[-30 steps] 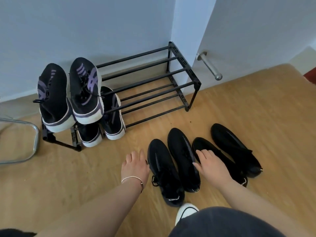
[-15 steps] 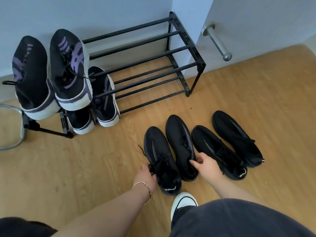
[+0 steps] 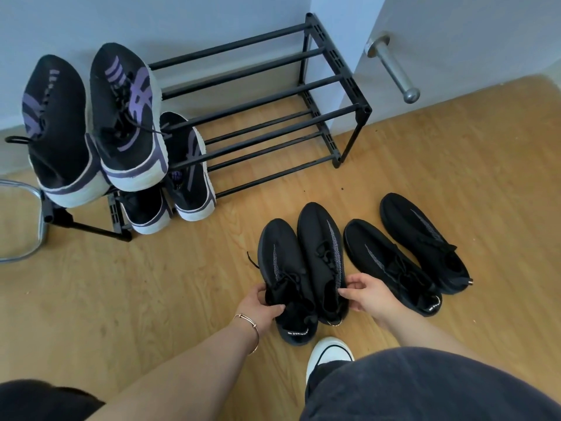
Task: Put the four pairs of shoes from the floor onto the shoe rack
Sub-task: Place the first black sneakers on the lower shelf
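Several black knit shoes lie on the wooden floor in front of a black two-tier shoe rack (image 3: 331, 112). My left hand (image 3: 260, 305) grips the collar of the leftmost black shoe (image 3: 280, 268). My right hand (image 3: 368, 294) pinches the collar of the second black shoe (image 3: 321, 250). Both shoes still rest on the floor. A second black pair (image 3: 376, 256) (image 3: 422, 238) lies to the right, untouched. On the rack's left end, one black-and-purple pair (image 3: 57, 126) (image 3: 127, 117) sits on the top tier and another pair (image 3: 188, 165) (image 3: 145, 208) on the lower tier.
A metal door stopper (image 3: 393, 69) juts from the white door right of the rack. A chrome tube frame (image 3: 27, 220) stands at the far left. My white shoe toe (image 3: 328, 354) and dark-clothed knees fill the bottom of the view.
Both hands came down from above the shoes and closed on the collars of the two left black shoes. The camera moved closer and lower.
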